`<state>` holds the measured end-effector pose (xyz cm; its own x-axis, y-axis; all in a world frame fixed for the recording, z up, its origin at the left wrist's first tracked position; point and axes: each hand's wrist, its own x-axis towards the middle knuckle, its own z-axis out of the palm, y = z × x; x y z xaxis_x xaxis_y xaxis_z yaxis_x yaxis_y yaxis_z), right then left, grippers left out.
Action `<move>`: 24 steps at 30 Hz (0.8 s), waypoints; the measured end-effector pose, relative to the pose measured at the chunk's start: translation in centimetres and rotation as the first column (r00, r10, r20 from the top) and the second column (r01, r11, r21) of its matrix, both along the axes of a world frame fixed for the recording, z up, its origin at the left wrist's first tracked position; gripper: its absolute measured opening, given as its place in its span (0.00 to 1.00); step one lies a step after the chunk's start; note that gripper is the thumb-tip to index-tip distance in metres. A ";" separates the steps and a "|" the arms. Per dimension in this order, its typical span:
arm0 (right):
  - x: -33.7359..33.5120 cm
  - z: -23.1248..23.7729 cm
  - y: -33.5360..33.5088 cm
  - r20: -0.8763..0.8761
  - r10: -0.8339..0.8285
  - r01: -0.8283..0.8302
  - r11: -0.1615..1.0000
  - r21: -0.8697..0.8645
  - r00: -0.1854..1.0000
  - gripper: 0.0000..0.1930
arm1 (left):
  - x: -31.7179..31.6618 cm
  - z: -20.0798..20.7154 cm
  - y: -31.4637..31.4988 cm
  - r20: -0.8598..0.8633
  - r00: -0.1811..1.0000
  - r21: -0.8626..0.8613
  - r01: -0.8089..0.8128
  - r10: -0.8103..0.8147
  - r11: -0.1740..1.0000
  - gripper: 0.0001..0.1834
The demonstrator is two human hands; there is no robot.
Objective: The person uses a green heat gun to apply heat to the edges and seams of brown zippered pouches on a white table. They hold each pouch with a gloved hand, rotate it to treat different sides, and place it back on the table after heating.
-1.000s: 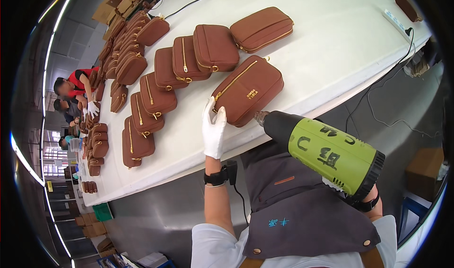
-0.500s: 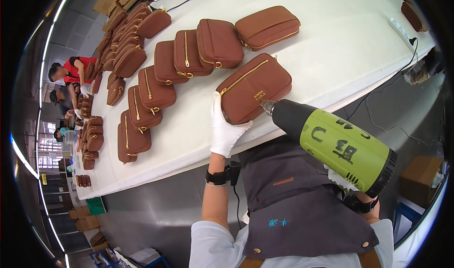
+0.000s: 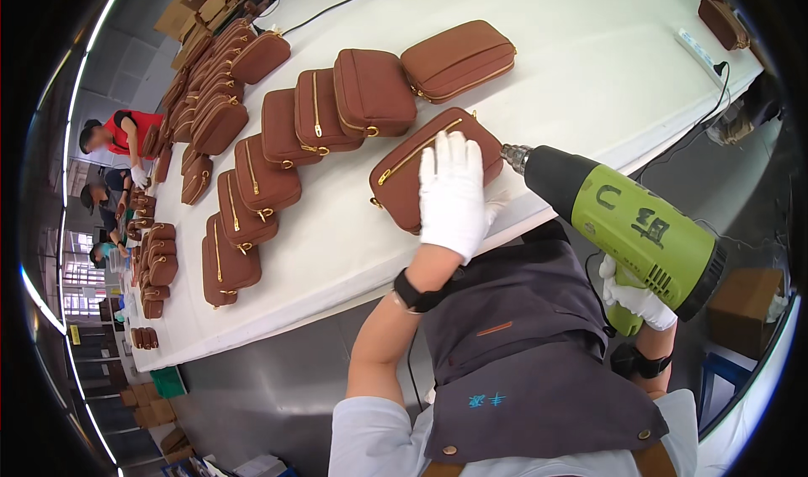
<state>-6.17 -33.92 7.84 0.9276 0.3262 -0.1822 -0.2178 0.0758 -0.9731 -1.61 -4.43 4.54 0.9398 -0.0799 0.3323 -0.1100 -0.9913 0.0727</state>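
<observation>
A brown zip bag (image 3: 400,193) with a gold front zip lies near the table's front edge. My left hand (image 3: 454,195), in a white glove, rests flat across its front panel, fingers stretched out and covering part of it. In my gloved right hand (image 3: 638,299) is the grip of a green and black heat gun (image 3: 627,212). Its metal nozzle (image 3: 515,157) points left at the bag's right end, very close to it; whether they touch I cannot tell. Beyond the bag lies another brown bag (image 3: 461,60), with its zip along the near edge.
Overlapping brown bags (image 3: 269,174) run in a row to the left, with more piled behind. A power strip (image 3: 700,55) and cable lie at the table's right. Co-workers, one in a red vest (image 3: 135,132), stand far left. A cardboard box (image 3: 745,309) sits lower right.
My left hand has gone from gripping the bag's lower left corner to lying flat on its front. The heat gun has shifted right, its nozzle now off the front panel.
</observation>
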 end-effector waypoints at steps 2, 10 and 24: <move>-0.7 -0.4 -0.4 -0.043 -0.084 0.086 0.994 0.065 0.996 0.19 | 0.2 -0.9 -0.7 0.000 0.999 0.175 0.052 -0.053 0.983 0.27; 0.2 1.2 -0.7 -0.071 -0.026 0.020 0.997 -0.076 0.997 0.21 | -1.8 -1.3 0.3 -0.135 0.816 0.095 0.575 -0.561 0.813 0.12; 1.1 1.0 0.4 0.102 0.073 -0.097 0.963 0.251 0.992 0.26 | -0.4 0.9 6.9 -0.276 0.917 -0.758 -0.391 0.286 0.522 0.61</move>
